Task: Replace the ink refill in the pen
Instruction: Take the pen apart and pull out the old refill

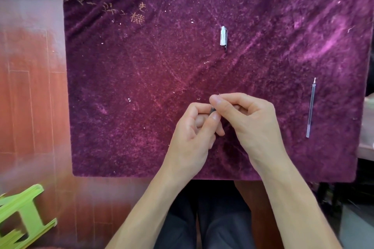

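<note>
Over the purple velvet cloth (141, 87), left hand (192, 137) and right hand (249, 119) touching, fingers pinched together on a small dark pen part (213, 110) — mostly hidden. Clear thin plastic refill (310, 108) well apart, right. White pen cap with dark clip (223, 36) farther up — untouched.

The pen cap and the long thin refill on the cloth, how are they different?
The pen cap is short, stubby and white; the ink refill is long, thin and clear. The cap lies mid-cloth, beyond the hands; the refill lies near the right edge. Both rest untouched on the purple cloth.
</note>
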{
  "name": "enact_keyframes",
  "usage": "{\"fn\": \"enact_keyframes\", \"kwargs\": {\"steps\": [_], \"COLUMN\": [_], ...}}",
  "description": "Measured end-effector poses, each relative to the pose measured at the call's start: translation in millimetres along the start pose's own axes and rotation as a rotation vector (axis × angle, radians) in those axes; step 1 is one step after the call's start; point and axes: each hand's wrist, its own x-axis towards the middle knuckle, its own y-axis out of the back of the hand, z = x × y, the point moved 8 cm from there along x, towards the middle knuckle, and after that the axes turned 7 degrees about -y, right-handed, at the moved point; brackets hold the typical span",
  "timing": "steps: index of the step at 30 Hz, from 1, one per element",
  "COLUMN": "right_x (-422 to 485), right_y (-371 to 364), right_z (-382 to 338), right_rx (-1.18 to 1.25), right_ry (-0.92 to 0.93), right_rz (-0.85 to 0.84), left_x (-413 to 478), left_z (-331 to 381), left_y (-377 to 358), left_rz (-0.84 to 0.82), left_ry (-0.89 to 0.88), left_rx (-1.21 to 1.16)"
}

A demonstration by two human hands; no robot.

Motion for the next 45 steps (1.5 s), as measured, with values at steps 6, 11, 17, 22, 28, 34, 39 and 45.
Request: {"fn": "enact_keyframes", "kwargs": {"steps": [6,11,17,22,28,34,39,45], "right_x": [5.3,11.9,10.4,8.8,7.0,11.6,14.6,17.4], "right_y": [-2.5,-6.3,-12.6,-9.2,-12.0,-14.4,-16.0,-13.0], "right_z": [-6.4,-2.8,1.2,-4.2,-5.4,-3.9,-1.5,-6.7], "right_rx": [0.051,0.114,0.016,0.075,0.002,0.024,-0.030,0.011], "right_ry": [0.043,0.007,-0.027,0.014,0.044,0.051,0.051,0.083], "right_rz": [-0.065,-0.120,-0.200,-0.150,-0.198,-0.175,-0.215,-0.209], "left_x": [3.9,4.3,0.7,1.3,1.2,4.2,7.1,7.9], "left_z": [6.9,4.2,2.0,12.0,10.6,12.7,9.5,6.0], "left_y": [1.6,3.5,7.3,8.6,14.4,14.2,15.7,15.7], "left_rz": [-0.023,-0.020,0.013,-0.010,0.019,0.004,0.013,0.009], "left_ry": [-0.071,-0.055,-0.029,-0.059,-0.056,-0.063,-0.056,-0.045], "left_rx": [0.067,-0.057,-0.085,0.032,0.063,0.065,0.037,0.020]}}
